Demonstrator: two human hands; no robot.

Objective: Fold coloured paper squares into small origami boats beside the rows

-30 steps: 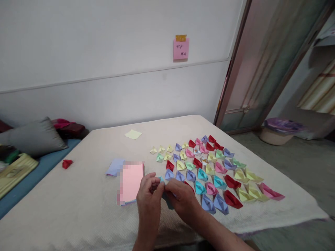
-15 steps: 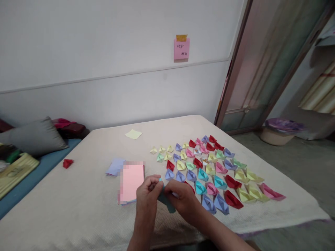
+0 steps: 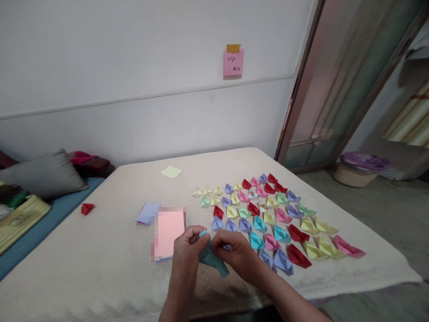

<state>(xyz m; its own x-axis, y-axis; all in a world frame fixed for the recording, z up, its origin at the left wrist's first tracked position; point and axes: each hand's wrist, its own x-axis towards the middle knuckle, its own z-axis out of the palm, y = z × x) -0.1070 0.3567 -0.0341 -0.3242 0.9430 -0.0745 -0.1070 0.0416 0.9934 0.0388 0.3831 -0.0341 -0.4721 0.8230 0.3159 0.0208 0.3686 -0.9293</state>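
Between my two hands is a piece of folded teal paper [image 3: 213,259], with a flap sticking out toward the lower right. My left hand [image 3: 191,246] pinches its upper left part between thumb and fingers. My right hand [image 3: 236,252] is closed at the paper's right edge, thumb and forefinger together on it. Right of my hands, rows of small folded paper boats [image 3: 257,240] in red, pink, yellow, green, blue and lilac cover the bed. Left of my left hand lies a stack of pink paper [image 3: 170,232], partly blurred out.
Lilac paper sheets [image 3: 148,213] lie beside the stack, and a pale yellow sheet [image 3: 171,171] sits farther back. A crumpled red paper piece [image 3: 87,208] is at the left. A grey pillow [image 3: 47,172] and a lined bin [image 3: 357,170] flank the bed [image 3: 110,264].
The teal paper has turned and more of it shows below my hands, its flap now reaching farther right. My right hand has moved slightly away from my left.
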